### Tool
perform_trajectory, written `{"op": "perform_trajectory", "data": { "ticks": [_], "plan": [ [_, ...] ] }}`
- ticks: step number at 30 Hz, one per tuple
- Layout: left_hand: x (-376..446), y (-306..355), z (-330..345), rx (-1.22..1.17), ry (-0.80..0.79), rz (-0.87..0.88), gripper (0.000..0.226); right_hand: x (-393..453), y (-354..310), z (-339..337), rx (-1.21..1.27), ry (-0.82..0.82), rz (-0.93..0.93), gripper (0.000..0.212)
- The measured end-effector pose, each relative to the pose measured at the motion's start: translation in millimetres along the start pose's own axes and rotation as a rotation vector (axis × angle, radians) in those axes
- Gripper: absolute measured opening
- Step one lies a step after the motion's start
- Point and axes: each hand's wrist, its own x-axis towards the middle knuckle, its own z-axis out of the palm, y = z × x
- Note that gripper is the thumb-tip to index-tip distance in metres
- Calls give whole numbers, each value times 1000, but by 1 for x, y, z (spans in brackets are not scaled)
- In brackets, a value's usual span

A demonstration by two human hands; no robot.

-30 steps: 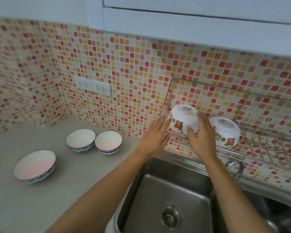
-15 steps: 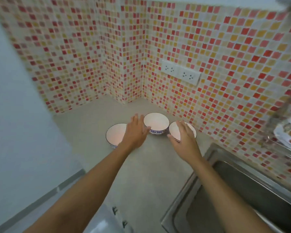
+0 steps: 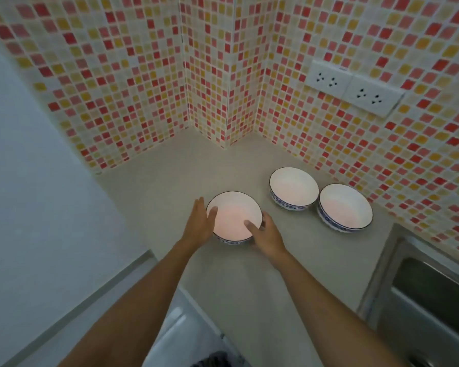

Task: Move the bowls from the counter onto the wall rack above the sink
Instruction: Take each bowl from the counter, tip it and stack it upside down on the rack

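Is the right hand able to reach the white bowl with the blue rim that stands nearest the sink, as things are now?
Probably yes. The right hand is holding the nearest white blue-rimmed bowl together with the left hand, so it would have to let go first. The bare grey counter between it and the bowl nearest the sink shows nothing in the way.

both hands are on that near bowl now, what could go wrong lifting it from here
1. The left hand and right hand hold the near bowl only at its rim, thumbs inside; a smooth glazed rim could slip.
2. Swinging it right toward the sink could clip the two other bowls, which stand almost touching along that path.
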Motion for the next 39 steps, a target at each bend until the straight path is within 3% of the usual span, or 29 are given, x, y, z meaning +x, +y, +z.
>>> {"op": "perform_trajectory", "data": {
  "ticks": [7,17,25,30,35,39],
  "plan": [
    [-2,7,22,-221,105,-25,44,-2,3,13,395,-12,212,48],
    [-16,23,40,-74,-28,66,48,-31,22,-19,472,71,233,52],
    [-74,96,93,-91,-224,307,50,-87,63,-111,667,192,301,59],
    [-128,141,160,-92,-395,455,47,-145,116,-189,832,178,360,84],
    [-190,169,226,-190,-539,533,51,-212,158,-257,884,212,327,70],
    [-235,189,271,-164,-579,573,35,-253,195,-295,967,304,337,68]
  ]
}}
